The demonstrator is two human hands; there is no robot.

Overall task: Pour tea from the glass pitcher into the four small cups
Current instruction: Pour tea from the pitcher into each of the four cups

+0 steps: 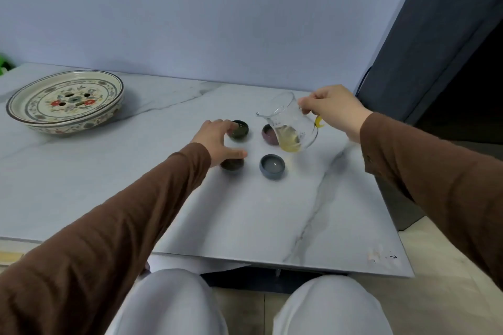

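Four small cups stand in a square on the marble table (245, 212). My right hand (333, 110) grips the glass pitcher (292, 122) by its handle, tilted with the spout to the left; pale yellow tea lies in its bottom. The pitcher hangs over the purple cup (268, 132) at the far right and partly hides it. My left hand (217, 140) rests with spread fingers between the dark green cup (239, 130) at the far left and the dark brown cup (232, 164) at the near left, covering part of the brown one. The blue-grey cup (272, 167) at the near right holds pale liquid.
A large floral ceramic tea tray (65, 102) sits at the far left of the table. A dark curtain (435, 35) hangs at the right past the table's edge. My knees (258, 307) are under the near edge.
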